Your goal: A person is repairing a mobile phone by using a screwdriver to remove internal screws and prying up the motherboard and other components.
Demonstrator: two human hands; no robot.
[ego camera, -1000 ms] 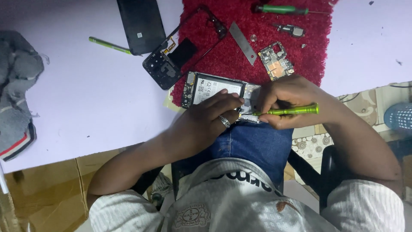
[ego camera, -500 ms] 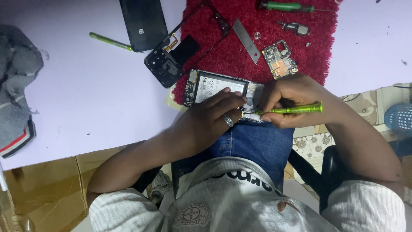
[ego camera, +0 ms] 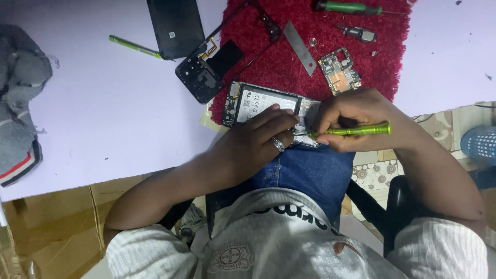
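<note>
A pale lilac worktop [ego camera: 103, 119] carries a dark red mat [ego camera: 289, 62] at its near edge. The opened phone [ego camera: 258, 106] lies on the mat's near edge, its white-labelled battery facing up. The left hand [ego camera: 253, 147] rests on it, fingers [ego camera: 281, 116] together and pressed flat on the phone's right half. Just right of them the right hand [ego camera: 356, 113] has its fingers clamped on a green screwdriver [ego camera: 351, 130], held level, its tip touching the phone below the left fingertips. Compared with half a second ago, hands and tool keep the same pose; only the view has shifted slightly. Beyond the fingers lie a bare circuit board [ego camera: 339, 71] and a metal strip [ego camera: 299, 47]; a black back cover [ego camera: 175, 26] lies further left.
</note>
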